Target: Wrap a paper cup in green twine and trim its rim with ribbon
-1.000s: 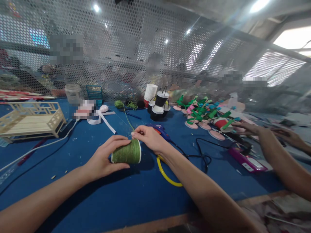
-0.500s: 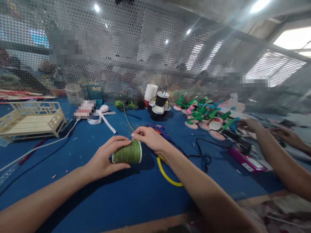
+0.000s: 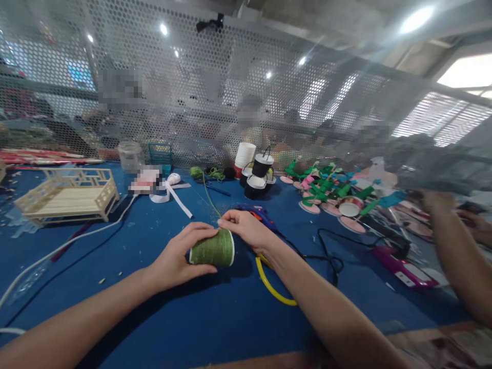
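Observation:
A paper cup wrapped in green yarn (image 3: 213, 248) lies on its side above the blue table (image 3: 215, 312). My left hand (image 3: 179, 256) is closed around the cup's narrow end. At the cup's rim, my right hand (image 3: 246, 229) pinches the green yarn strand (image 3: 210, 197). The strand runs back to a green yarn ball (image 3: 197, 172) near the mesh wall.
A blue glue gun (image 3: 259, 213) and a yellow tube (image 3: 271, 284) lie just right of my hands, with black cables (image 3: 326, 256) beyond. A wooden miniature bed (image 3: 69, 192) stands far left. Black and white cups (image 3: 255, 171) and green-pink craft pieces (image 3: 323, 187) sit behind. Another person's arm (image 3: 457, 256) reaches in at right.
The view has shifted, so everything sits a little further right and lower. My hands keep their hold on the cup and strand. The other person's hand has drawn back to the right.

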Demonstrator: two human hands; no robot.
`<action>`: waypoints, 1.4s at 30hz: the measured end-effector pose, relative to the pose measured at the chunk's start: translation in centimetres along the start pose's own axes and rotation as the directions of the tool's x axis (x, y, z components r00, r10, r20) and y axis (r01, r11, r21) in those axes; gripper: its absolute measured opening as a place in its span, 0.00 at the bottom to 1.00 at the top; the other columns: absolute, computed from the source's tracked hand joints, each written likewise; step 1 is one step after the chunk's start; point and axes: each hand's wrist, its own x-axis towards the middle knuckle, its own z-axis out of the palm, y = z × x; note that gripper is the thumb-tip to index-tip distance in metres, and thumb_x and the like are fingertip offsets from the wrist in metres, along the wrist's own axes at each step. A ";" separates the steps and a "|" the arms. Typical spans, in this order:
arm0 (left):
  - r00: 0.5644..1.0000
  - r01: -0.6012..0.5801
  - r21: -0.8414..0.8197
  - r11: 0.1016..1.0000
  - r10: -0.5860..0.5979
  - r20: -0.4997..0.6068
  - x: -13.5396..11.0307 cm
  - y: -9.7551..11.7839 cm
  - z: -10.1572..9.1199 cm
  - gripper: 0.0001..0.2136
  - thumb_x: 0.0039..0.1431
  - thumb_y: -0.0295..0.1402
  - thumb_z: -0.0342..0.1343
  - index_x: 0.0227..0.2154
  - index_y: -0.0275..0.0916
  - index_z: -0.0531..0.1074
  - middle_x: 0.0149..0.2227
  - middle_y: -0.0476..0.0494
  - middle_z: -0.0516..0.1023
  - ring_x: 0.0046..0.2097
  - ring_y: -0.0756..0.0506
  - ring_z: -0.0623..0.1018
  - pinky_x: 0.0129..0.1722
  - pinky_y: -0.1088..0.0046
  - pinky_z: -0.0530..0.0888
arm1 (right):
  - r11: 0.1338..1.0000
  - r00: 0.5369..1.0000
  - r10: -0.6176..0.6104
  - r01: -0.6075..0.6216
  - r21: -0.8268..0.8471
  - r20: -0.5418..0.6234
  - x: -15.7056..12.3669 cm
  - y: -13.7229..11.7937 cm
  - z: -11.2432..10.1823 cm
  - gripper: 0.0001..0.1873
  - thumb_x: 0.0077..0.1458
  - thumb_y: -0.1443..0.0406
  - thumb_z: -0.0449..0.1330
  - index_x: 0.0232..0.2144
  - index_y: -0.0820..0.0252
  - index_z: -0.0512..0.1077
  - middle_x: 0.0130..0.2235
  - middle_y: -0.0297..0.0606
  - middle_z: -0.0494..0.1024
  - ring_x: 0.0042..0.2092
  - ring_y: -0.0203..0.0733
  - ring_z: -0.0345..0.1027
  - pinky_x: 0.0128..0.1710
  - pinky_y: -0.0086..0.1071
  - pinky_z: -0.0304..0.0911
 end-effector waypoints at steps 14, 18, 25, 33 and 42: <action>0.969 0.203 0.008 0.979 -0.200 -0.147 -0.2 -1.4 -0.6 0.23 0.49 0.37 0.60 0.48 0.41 0.62 0.47 0.38 0.65 0.50 0.40 0.69 0.49 0.57 0.67 | 0.996 0.997 -0.073 0.074 -0.046 0.030 0.0 0.2 -0.1 0.27 0.52 0.46 0.46 0.24 0.63 0.69 0.27 0.39 0.73 0.31 0.38 0.66 0.31 0.31 0.58; 0.970 0.207 -0.007 0.978 -0.206 -0.133 -0.4 -1.6 -0.4 0.22 0.50 0.35 0.59 0.48 0.42 0.61 0.48 0.38 0.64 0.52 0.40 0.67 0.50 0.57 0.67 | 0.990 0.989 -0.029 0.008 0.142 0.146 -0.9 0.0 1.3 0.20 0.44 0.50 0.59 0.25 0.63 0.69 0.25 0.34 0.71 0.29 0.35 0.63 0.32 0.31 0.57; 0.945 0.285 -0.126 0.950 -0.301 -0.126 -0.4 -1.2 -0.6 0.29 0.46 0.41 0.60 0.51 0.41 0.58 0.49 0.35 0.63 0.52 0.38 0.67 0.50 0.55 0.66 | 0.968 0.991 0.020 -0.052 0.244 0.133 -1.3 -0.3 2.4 0.10 0.40 0.61 0.62 0.26 0.61 0.69 0.28 0.32 0.72 0.31 0.36 0.64 0.36 0.31 0.59; 0.808 0.551 -0.396 0.734 -0.588 0.034 0.1 -1.1 -0.9 0.24 0.48 0.42 0.57 0.47 0.37 0.62 0.41 0.40 0.72 0.41 0.41 0.73 0.40 0.63 0.71 | 0.995 0.986 -0.102 0.099 0.031 0.129 -1.4 0.0 2.4 0.07 0.46 0.63 0.57 0.27 0.61 0.69 0.30 0.35 0.72 0.35 0.40 0.65 0.40 0.34 0.59; 0.790 0.584 -0.415 0.698 -0.605 0.094 0.5 -1.0 -1.3 0.25 0.46 0.43 0.58 0.45 0.35 0.64 0.39 0.41 0.73 0.38 0.43 0.73 0.38 0.65 0.70 | 0.978 0.975 -0.189 0.198 -0.070 0.120 -1.8 -0.6 2.5 0.05 0.48 0.64 0.56 0.26 0.61 0.68 0.31 0.35 0.70 0.35 0.39 0.63 0.38 0.33 0.59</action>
